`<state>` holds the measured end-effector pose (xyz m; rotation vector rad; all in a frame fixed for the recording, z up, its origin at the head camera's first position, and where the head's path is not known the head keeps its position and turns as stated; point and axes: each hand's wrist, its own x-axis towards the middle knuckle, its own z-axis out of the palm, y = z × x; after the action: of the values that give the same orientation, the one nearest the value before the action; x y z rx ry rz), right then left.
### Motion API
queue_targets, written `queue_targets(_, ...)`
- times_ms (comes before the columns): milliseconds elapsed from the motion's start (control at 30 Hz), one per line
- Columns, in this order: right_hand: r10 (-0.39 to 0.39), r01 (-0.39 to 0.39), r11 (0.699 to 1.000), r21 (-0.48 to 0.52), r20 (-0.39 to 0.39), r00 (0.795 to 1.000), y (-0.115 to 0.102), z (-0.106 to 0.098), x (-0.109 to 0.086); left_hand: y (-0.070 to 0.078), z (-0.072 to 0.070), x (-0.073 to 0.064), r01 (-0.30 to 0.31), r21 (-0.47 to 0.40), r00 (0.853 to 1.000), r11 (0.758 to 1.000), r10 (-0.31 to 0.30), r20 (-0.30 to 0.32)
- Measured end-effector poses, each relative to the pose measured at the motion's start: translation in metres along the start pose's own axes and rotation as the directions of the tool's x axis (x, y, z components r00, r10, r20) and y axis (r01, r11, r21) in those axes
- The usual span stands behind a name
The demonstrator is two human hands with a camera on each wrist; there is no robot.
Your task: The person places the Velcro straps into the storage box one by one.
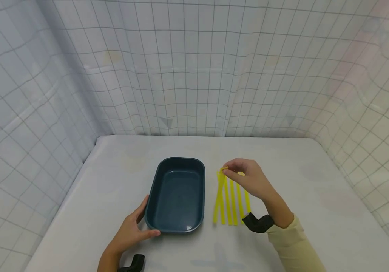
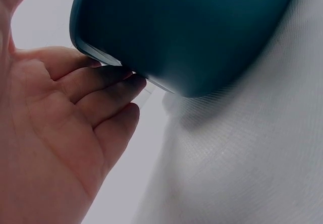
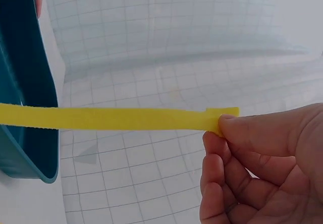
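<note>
A dark teal rectangular dish point(image 1: 177, 196) with rounded corners stands on the table, and nothing lies inside it. My left hand point(image 1: 130, 228) rests against its near left corner, thumb along the near side and fingers along the left side. In the left wrist view, extended fingers point(image 2: 108, 90) touch the dish's edge. Between thumb and fingertips, my right hand point(image 1: 249, 177) pinches the wider end of a yellow hook-and-loop strap point(image 3: 126, 118). That strap hangs slanted, close to the dish's right side. Several similar yellow straps point(image 1: 233, 204) lie side by side under my right hand.
The white-covered table point(image 1: 113, 170) carries the dish and straps. Behind it and at both sides hang white curtains with a dark grid point(image 1: 194, 83). Black wrist-worn devices sit at my right wrist point(image 1: 258, 223) and left wrist point(image 1: 133, 263).
</note>
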<state>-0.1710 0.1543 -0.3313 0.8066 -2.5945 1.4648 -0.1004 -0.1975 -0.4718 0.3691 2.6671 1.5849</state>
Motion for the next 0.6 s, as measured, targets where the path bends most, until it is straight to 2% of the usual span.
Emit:
queue_targets(400, -0.105, 0.101, 0.993, -0.055, -0.085, 0.991, -0.029, -0.014, 0.014, -0.001, 0.002, 0.000, 0.009, 0.006, 1.000, 1.000, -0.009, 0.002)
queue_targets(600, -0.133, 0.133, 0.991, -0.013, -0.146, 0.980, -0.041, -0.013, 0.025, -0.002, 0.002, 0.000, 0.014, -0.007, 1.000, 1.000, -0.014, 0.005)
